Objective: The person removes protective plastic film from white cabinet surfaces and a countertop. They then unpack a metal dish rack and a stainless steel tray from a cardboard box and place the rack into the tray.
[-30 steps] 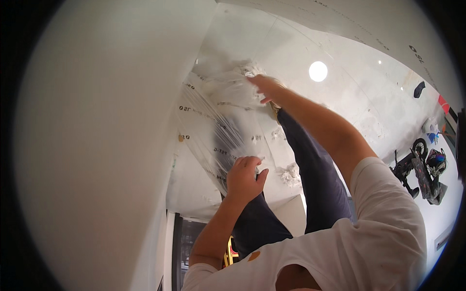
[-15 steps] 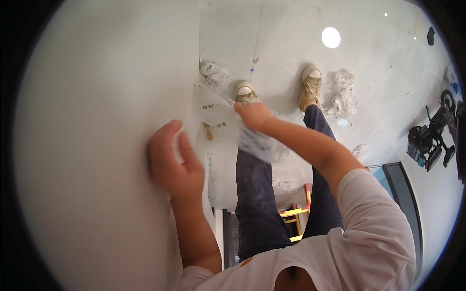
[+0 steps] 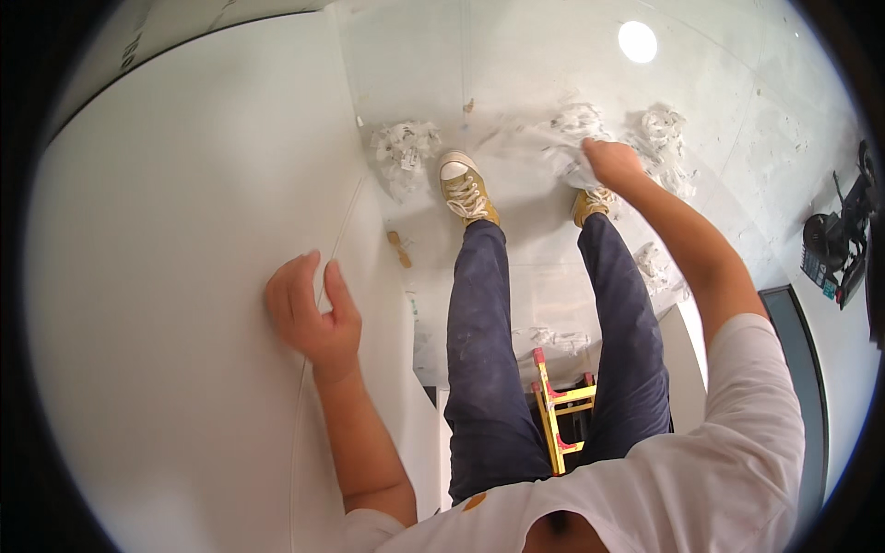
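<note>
Beside the white panel, over the floor, the clear film has swung rightward, apparently free of the panel; the right hand's fingers seem to pinch it, the left hand's spread from the thumb.

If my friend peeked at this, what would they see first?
Probably the mustard shoes on the pale floor, with crumpled white heaps nearby. The right hand holds blurry film near the right shoe. A yellow-and-red frame stands out between the dark trouser legs.
</note>
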The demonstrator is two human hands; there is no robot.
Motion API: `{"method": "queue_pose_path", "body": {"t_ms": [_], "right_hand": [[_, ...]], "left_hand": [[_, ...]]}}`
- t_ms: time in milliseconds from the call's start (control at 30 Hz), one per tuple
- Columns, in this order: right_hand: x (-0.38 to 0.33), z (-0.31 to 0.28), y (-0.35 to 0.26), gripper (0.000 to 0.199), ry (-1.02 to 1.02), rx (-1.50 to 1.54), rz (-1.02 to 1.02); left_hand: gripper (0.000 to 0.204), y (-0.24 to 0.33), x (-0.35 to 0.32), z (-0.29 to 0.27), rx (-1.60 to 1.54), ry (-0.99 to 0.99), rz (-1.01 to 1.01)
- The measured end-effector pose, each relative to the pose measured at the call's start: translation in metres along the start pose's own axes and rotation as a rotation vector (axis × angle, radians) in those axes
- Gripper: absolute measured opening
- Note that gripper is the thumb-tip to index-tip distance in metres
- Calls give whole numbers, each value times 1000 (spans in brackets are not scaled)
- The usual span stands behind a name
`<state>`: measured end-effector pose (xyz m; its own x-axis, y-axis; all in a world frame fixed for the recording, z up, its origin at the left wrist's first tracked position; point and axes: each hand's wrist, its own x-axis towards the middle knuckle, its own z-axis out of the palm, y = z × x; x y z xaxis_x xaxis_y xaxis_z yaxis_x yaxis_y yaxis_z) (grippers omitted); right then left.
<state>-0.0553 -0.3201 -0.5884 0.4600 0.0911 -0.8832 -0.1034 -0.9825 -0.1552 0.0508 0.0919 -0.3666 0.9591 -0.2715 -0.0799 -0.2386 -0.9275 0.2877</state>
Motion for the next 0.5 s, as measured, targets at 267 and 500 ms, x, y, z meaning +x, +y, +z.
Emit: {"method": "queue_pose_path", "body": {"t_ms": [267, 500], "right_hand": [[-75, 29, 45, 33, 121, 527, 44], [-125, 37, 64, 44, -176, 1459, 286]], "left_hand": [[85, -60, -44, 279, -48, -354, -785], [78, -11, 11, 349, -625, -523, -955]]}}
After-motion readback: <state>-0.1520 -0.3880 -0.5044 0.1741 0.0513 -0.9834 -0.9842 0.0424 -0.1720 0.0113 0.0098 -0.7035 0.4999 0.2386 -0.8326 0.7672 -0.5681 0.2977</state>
